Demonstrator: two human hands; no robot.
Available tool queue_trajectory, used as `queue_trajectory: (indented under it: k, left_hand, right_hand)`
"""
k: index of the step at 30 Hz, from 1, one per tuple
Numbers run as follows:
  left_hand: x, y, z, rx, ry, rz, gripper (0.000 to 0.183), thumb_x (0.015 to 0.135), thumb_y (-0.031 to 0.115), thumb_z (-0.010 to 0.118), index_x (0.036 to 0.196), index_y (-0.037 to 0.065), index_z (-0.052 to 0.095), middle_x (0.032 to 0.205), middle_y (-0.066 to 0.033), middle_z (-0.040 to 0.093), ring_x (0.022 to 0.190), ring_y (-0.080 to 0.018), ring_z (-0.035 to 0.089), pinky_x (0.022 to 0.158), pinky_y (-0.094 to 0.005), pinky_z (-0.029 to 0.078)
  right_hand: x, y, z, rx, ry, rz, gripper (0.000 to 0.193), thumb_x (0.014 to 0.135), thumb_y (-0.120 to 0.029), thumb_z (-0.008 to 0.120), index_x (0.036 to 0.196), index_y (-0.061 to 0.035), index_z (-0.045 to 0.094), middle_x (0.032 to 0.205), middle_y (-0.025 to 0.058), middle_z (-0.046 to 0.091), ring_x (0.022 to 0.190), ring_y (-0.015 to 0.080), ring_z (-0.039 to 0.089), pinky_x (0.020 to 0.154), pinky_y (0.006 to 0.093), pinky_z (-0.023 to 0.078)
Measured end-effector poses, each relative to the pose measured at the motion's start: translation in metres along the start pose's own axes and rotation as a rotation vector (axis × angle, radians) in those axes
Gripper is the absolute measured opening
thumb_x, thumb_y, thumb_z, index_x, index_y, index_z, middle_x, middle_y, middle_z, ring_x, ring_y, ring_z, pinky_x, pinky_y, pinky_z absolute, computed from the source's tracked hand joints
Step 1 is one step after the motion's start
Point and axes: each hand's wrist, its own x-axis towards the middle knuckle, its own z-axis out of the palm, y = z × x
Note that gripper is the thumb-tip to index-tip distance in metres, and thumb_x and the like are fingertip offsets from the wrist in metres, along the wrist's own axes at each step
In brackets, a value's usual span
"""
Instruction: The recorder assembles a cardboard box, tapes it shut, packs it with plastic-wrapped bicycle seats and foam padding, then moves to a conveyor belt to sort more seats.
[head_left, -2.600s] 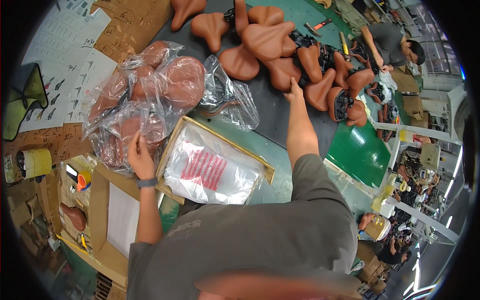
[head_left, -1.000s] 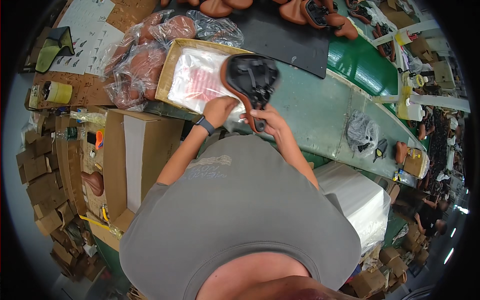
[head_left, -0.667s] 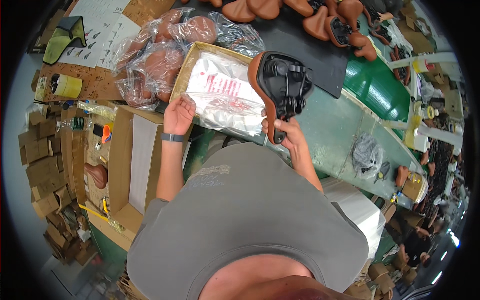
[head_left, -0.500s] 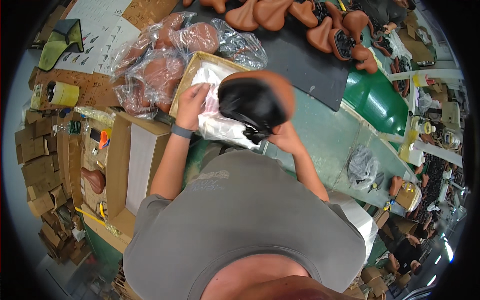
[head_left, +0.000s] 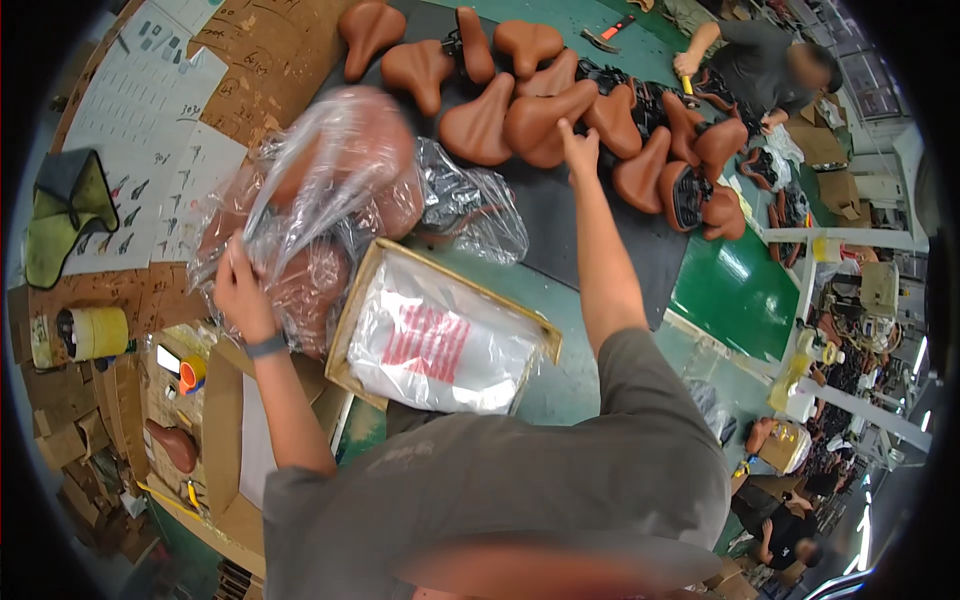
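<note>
My left hand [head_left: 243, 293] is closed on the gathered edge of a clear plastic bag [head_left: 300, 205]. Inside that bag a brown bicycle saddle [head_left: 355, 135], smeared by motion, rests over other bagged saddles at the left. My right arm is stretched far forward. At its end, my right hand [head_left: 580, 150] grips the edge of a bare brown bicycle saddle [head_left: 540, 128] in the row on the black mat [head_left: 625, 260]. Between my arms stands a shallow cardboard box [head_left: 548, 345] with a stack of clear bags with red print [head_left: 430, 340] in it.
More brown saddles [head_left: 478, 125] cover the mat's far side. A hammer [head_left: 606, 36] lies beyond them, and a co-worker [head_left: 765, 65] works at the far right. To the left are a yellow tub [head_left: 98, 333], paper sheets [head_left: 140, 150] and an open carton [head_left: 225, 425].
Half a second ago both hands were over the box, the right holding a saddle upside down. Now a bagged saddle is at the left with my left hand, and my right hand reaches the saddle row.
</note>
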Motion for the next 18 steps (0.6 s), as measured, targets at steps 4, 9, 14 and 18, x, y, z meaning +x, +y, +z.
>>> queue_trajectory:
  k: [4, 9, 14, 18]
  left_hand:
    - [-0.049, -0.061, -0.029, -0.102, 0.136, -0.115, 0.050, 0.114, 0.023, 0.063, 0.158, 0.001, 0.055, 0.142, -0.0129, 0.065, 0.123, -0.0250, 0.067, 0.109, -0.0406, 0.056]
    - [-0.160, -0.100, 0.010, 0.282, -0.028, 0.170, 0.055, 0.105, 0.005, 0.068, 0.157, 0.000, 0.051, 0.150, -0.0168, 0.061, 0.137, -0.0266, 0.060, 0.107, -0.0393, 0.055]
    - [-0.279, -0.123, 0.063, 0.320, -0.815, 0.150, 0.026, 0.102, 0.010, 0.071, 0.127, 0.004, 0.075, 0.110, -0.0121, 0.080, 0.093, -0.0230, 0.079, 0.084, -0.0353, 0.062]
    - [-0.368, -0.161, 0.097, 0.616, -1.206, 0.386, 0.021, 0.101, 0.027, 0.072, 0.111, 0.009, 0.075, 0.104, -0.0129, 0.077, 0.097, -0.0315, 0.076, 0.085, -0.0454, 0.059]
  right_hand:
    - [0.064, -0.054, 0.072, -0.151, 0.374, 0.121, 0.134, 0.075, -0.054, 0.094, 0.167, 0.0074, 0.017, 0.146, 0.0335, 0.063, 0.139, 0.0464, 0.062, 0.119, 0.0509, 0.046]
    - [0.022, -0.068, 0.040, -0.217, 0.309, 0.024, 0.105, 0.069, -0.049, 0.098, 0.149, -0.0008, 0.049, 0.137, 0.0290, 0.069, 0.129, 0.0460, 0.067, 0.113, 0.0517, 0.052]
    - [-0.162, 0.054, -0.134, -0.224, 0.208, -0.313, 0.065, 0.075, -0.033, 0.099, 0.123, -0.0017, 0.068, 0.115, 0.0176, 0.079, 0.107, 0.0325, 0.077, 0.095, 0.0432, 0.059]
    - [-0.379, 0.189, -0.257, -0.387, 0.328, -0.184, 0.070, 0.075, -0.027, 0.096, 0.131, -0.0012, 0.063, 0.111, 0.0197, 0.077, 0.100, 0.0379, 0.076, 0.091, 0.0444, 0.059]
